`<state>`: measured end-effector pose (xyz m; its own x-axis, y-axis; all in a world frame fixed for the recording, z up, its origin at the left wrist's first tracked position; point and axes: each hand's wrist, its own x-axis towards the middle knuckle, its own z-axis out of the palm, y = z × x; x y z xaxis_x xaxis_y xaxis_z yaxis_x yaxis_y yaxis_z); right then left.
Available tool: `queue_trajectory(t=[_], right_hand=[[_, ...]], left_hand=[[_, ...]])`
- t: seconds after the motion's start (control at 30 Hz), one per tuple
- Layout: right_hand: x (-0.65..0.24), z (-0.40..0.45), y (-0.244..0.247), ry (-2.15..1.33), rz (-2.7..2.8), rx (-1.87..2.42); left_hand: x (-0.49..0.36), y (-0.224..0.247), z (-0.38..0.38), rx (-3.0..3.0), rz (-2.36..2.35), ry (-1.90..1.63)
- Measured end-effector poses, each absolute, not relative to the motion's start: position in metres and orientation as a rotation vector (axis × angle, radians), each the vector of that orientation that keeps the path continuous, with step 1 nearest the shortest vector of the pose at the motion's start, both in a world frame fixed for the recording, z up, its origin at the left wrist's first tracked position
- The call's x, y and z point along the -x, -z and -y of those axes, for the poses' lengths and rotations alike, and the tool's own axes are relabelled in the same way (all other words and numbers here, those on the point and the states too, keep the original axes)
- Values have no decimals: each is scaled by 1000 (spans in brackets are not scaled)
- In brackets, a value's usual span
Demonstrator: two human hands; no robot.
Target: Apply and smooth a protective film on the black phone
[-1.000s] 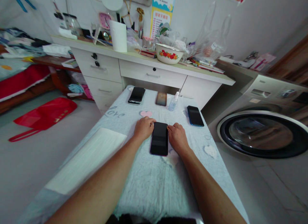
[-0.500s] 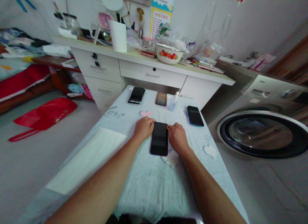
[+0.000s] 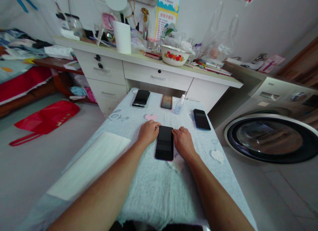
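Note:
A black smartphone (image 3: 165, 144) lies screen up on the cloth-covered table (image 3: 159, 188). At its upper left corner, my left hand (image 3: 149, 131) rests with curled fingers, the fingertips at the phone's edge. My right hand (image 3: 183, 141) is closed at the upper right edge, thumb and fingers against the phone. A clear spray bottle (image 3: 179, 106) stands beyond my hands, beside a small pixelated rectangular thing (image 3: 166, 101). Another smartphone (image 3: 201, 119) with a blue edge lies to the right. Dark phones (image 3: 141, 98), seemingly stacked, lie at the far left.
A folded white cloth or paper sheet (image 3: 91, 164) lies along the table's left side. Behind stands a white desk (image 3: 159, 73) with a flowered bowl (image 3: 175, 55) and a paper roll (image 3: 122, 37). To the right is a washing machine (image 3: 270, 138); a red bag (image 3: 47, 120) lies on the floor.

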<state>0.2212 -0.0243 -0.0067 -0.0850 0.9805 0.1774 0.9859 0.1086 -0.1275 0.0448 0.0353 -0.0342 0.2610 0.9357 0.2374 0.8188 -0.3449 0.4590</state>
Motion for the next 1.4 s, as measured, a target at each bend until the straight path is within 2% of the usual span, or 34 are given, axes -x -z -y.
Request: queue_trajectory(t=[1.4], right_hand=[[-223, 22, 10, -32, 2157, 1927]], left_hand=[[-45, 36, -35, -2302, -1642, -681]])
